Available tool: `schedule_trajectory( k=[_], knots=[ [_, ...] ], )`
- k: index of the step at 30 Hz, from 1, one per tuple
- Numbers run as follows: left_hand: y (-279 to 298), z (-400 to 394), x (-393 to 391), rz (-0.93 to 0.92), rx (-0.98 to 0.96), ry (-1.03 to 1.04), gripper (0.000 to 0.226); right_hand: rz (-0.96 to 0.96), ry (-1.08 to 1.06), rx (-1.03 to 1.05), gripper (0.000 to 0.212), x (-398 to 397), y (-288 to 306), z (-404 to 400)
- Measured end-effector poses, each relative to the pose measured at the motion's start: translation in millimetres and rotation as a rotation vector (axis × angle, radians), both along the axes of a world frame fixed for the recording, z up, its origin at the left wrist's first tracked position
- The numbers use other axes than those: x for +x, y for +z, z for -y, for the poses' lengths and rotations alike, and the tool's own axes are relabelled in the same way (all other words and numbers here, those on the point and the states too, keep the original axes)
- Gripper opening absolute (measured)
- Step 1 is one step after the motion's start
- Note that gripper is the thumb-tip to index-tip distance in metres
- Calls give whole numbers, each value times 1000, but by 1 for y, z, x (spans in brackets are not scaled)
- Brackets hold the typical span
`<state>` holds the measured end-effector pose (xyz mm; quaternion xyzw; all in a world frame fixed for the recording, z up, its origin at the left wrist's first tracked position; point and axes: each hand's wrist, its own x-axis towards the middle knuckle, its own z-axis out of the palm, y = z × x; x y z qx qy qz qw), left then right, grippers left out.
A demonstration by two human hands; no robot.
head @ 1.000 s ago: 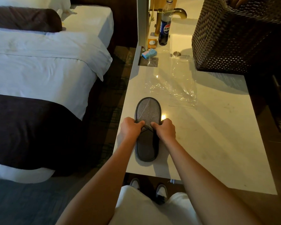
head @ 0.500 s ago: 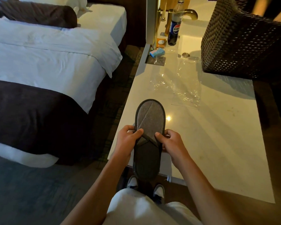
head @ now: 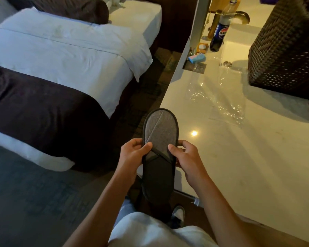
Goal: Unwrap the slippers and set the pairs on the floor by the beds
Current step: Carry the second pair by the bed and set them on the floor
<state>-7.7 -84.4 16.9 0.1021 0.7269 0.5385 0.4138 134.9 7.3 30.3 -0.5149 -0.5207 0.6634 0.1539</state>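
Note:
A grey slipper [head: 160, 132] with dark trim, stacked flat as a pair, hangs in the air over the counter's near left corner, toe pointing away from me. My left hand [head: 133, 153] grips its left edge, thumb on the upper. My right hand [head: 185, 155] grips the right edge the same way. Clear plastic wrapping [head: 219, 102] lies crumpled on the pale counter [head: 257, 157] beyond the slipper. The nearest bed [head: 61, 56], white with a dark runner, stands to the left across a strip of dark carpet [head: 34, 193].
A dark woven basket [head: 284, 50] stands at the counter's far right. A cola bottle [head: 219, 31], a blue sponge [head: 197, 58] and a gold faucet [head: 239, 15] sit at the far end. A second bed [head: 137, 16] lies further back. My shoes [head: 178, 214] show below.
Both hands have lifted the slipper off the counter and drawn it toward me and left, past the counter's edge. The view has turned toward the beds.

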Motion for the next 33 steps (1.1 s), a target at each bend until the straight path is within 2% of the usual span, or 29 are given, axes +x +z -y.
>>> schedule_trajectory(
  k=[6,11,14,15,19,25,29,31,33],
  knots=[
    [0,11,-88,73,48,-56,16,1,-56,-37,23,-85,-10,13],
    [8,25,-194,59,34,-123,21,3,-117,-54,41,-187,-10,33],
    [13,28,-245,69,40,-134,18,-9,-144,-49,22,-237,-8,40],
    [14,28,-259,69,39,-135,18,-11,-148,-52,23,-250,-7,41],
    [16,20,-301,58,50,-152,15,-2,-166,-64,57,-291,-3,38],
    [17,-11,-336,70,74,-186,22,-18,-211,-56,58,-321,0,9],
    [15,-48,-353,67,58,-208,24,-61,-247,-64,73,-337,2,-23],
    [13,-72,-362,65,56,-216,22,-75,-273,-80,65,-345,0,-48],
    [11,-99,-370,75,69,-214,21,-59,-283,-80,44,-352,-4,-74]
  ],
)
